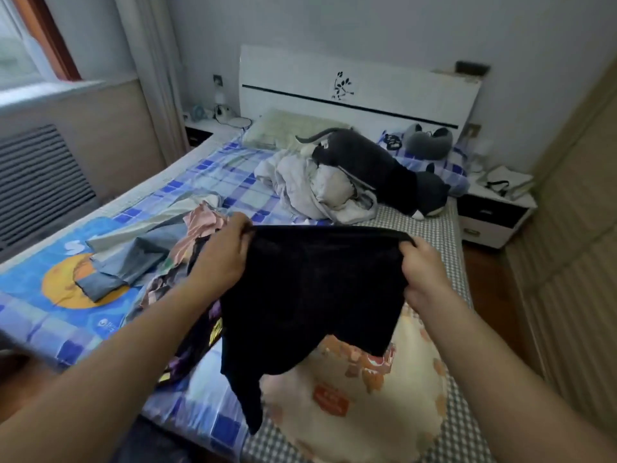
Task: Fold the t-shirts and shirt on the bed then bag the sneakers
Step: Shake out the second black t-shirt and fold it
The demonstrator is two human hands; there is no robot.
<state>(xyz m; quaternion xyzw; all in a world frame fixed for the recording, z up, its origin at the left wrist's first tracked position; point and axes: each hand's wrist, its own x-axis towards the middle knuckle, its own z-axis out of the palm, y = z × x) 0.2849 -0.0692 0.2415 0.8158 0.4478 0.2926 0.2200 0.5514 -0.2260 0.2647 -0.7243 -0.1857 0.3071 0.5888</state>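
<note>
Our fingers (245, 228) on the left hand (222, 252) are curled over one end of the top edge of a soft black cotton t-shirt (314, 289), and those of the right hand (422, 265) pinch the other end, so both hands hold the cloth stretched between them in the air above the bed (457, 262). The grip looks shallow, only on the rim of the fabric, and we judge that a slack pinch on either side would let that end drop and the garment fold crookedly. The lower part hangs uneven, with one long tail drooping toward the cream cushion with orange patches (360, 396) at the near end of the bed; if we lay it down as it hangs, that tail could bunch underneath and spoil the fold. Just to the left, touching or nearly touching our left forearm, lies a heap of unfolded clothes: a dark printed t-shirt with yellow marks (213, 325), a pink striped garment (203, 222) and a light blue long-sleeved shirt (150, 259) spread over the blue checked sheet (227, 168). Setting the black one down too far left would drag it into that heap and tangle the pieces. Further up the bed a crumpled white blanket (314, 188) and a grey plush toy (377, 168) take up room, so flat space is short. We cannot see the sneakers or any bag for them from here.
</note>
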